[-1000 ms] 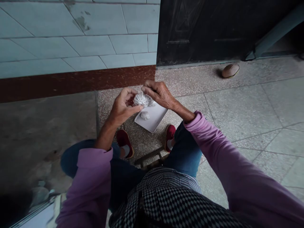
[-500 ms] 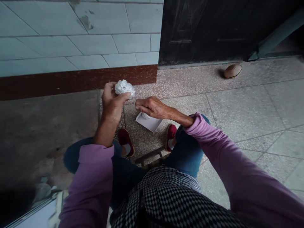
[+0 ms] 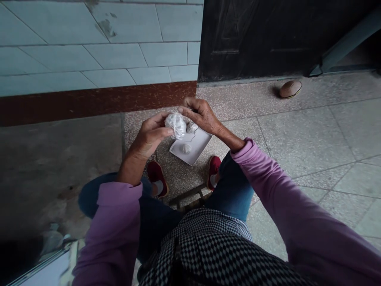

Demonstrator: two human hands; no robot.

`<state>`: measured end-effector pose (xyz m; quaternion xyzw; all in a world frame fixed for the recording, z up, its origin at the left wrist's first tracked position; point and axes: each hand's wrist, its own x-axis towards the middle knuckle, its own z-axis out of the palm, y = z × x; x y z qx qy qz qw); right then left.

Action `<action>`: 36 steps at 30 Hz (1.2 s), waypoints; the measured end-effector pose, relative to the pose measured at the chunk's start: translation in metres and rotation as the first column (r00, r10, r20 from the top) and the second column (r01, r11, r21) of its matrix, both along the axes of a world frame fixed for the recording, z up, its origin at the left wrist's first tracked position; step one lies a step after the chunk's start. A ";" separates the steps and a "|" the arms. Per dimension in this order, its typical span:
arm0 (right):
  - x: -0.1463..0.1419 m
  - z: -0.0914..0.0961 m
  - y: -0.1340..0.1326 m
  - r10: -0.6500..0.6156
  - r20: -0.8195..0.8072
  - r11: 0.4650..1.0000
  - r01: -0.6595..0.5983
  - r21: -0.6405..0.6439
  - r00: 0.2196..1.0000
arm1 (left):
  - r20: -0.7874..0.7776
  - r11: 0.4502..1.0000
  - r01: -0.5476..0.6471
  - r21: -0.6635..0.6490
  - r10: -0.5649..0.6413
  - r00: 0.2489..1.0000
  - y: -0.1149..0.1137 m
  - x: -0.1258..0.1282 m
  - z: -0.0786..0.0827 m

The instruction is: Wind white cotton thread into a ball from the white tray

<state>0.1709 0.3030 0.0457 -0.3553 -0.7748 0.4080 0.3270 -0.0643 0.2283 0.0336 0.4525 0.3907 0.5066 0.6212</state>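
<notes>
White bundle, left hand, right hand — tray edge

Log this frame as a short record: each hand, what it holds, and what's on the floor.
left hand: grips white crinkled lump from below
right hand: fingertips pinch the lump's top
below hands: white sheet on floor, small white piece on it
feet: red shoes beside the sheet
far floor: brown oval object by dark door
</notes>
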 end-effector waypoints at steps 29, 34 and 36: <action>-0.012 -0.017 -0.006 0.155 0.159 0.988 -0.155 -0.011 0.975 | 0.097 0.980 -0.199 0.017 0.197 0.976 0.015 -0.013 -0.016; -0.014 -0.022 -0.019 0.335 0.155 0.941 -0.338 -0.012 0.929 | 0.013 0.920 -0.380 0.092 0.380 0.925 0.026 -0.019 -0.032; -0.010 -0.020 -0.017 0.342 0.060 0.939 -0.344 0.018 0.938 | -0.094 0.895 -0.423 0.144 0.438 0.894 0.026 -0.016 -0.036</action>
